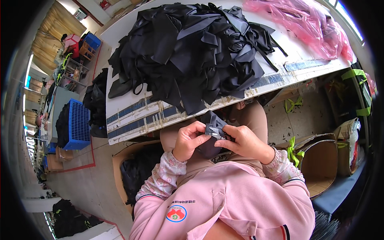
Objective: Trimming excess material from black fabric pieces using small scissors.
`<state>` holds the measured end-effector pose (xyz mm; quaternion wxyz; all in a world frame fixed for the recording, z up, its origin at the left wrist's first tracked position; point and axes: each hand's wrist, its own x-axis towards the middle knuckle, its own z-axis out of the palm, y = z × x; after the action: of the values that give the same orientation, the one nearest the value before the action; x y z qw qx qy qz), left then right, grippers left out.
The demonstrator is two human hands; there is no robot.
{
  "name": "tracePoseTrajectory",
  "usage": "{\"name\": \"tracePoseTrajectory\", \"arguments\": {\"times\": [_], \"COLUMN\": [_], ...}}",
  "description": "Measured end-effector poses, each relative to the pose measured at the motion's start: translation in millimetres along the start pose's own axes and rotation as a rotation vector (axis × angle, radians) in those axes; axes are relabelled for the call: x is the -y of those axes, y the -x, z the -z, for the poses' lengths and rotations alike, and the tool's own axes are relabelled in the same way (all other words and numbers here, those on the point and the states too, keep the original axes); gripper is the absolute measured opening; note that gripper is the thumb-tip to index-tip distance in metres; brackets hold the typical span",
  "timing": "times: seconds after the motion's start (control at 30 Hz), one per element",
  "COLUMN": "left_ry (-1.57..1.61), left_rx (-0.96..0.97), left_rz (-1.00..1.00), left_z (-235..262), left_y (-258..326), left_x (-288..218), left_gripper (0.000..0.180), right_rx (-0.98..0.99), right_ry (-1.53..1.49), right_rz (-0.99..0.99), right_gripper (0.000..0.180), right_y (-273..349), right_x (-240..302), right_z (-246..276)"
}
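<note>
My left hand (pixel 191 140) and right hand (pixel 245 142) both pinch one black fabric piece (pixel 212 134), above a cardboard box (pixel 120 168) holding black pieces.

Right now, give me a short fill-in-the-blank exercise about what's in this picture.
1. Both hands, the left hand and the right hand, hold a small piece of ____ fabric.
2. The heap of cut pieces lies on a ____ table.
3. The crumpled plastic sheet on the table is ____.

Missing words: black; white; pink
</note>
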<state>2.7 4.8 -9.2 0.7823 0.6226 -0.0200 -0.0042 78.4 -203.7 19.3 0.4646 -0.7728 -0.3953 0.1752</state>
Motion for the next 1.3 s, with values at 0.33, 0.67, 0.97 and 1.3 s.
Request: {"name": "tracePoseTrajectory", "arguments": {"times": [0.33, 0.67, 0.97, 1.3], "left_ry": [0.023, -0.150, -1.031, -1.245], "left_rx": [-0.014, -0.070, -0.438, 0.293], "left_rz": [0.019, -0.033, -0.064, 1.186], "left_z": [-4.5, 5.6, 137.8, 203.7], "left_y": [4.6, 3.2, 100.2, 335.3], "left_x": [4.4, 0.1, -2.1, 170.7], "left_gripper": [0.010, 0.007, 0.014, 0.054], "right_rx": [-0.059, -0.070, 0.030, 0.096], "right_ry": [0.221, 0.084, 0.277, 0.285], "right_rz": [0.101, 0.045, -0.127, -0.009], "right_gripper": [0.038, 0.037, 0.039, 0.036], "right_y": [0.0, 3.4, 8.4, -6.3], "right_x": [6.9, -5.2, -51.7, -69.0], "right_z": [-3.2, 1.3, -5.5, -43.6]}}
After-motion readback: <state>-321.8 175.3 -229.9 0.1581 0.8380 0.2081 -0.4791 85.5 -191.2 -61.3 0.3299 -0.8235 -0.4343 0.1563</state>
